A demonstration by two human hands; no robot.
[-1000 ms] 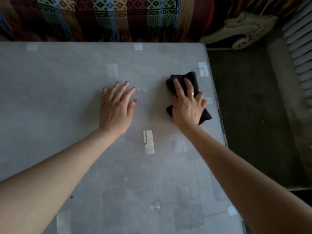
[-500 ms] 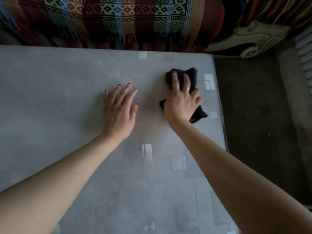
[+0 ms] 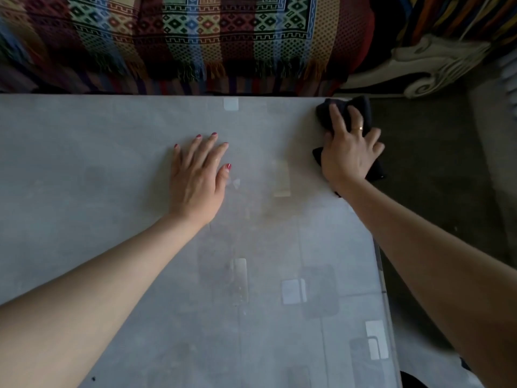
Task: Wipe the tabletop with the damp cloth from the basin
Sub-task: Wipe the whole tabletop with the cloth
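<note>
A dark cloth [image 3: 362,108] lies bunched at the far right corner of the grey glossy tabletop [image 3: 98,169], partly over the right edge. My right hand [image 3: 349,154] presses flat on top of the cloth, fingers spread and pointing away from me, and covers its middle. My left hand [image 3: 198,177] rests palm down on the bare tabletop near the middle, fingers straight, holding nothing. No basin is in view.
A sofa with a colourful patterned, fringed throw [image 3: 195,37] runs right along the table's far edge. To the right of the table lies dark floor [image 3: 436,169], with a white carved furniture piece [image 3: 436,65] beyond it.
My right hand has slid the cloth away from me and to the right, up to the table's far right corner. My left hand has stayed flat in the same spot.
</note>
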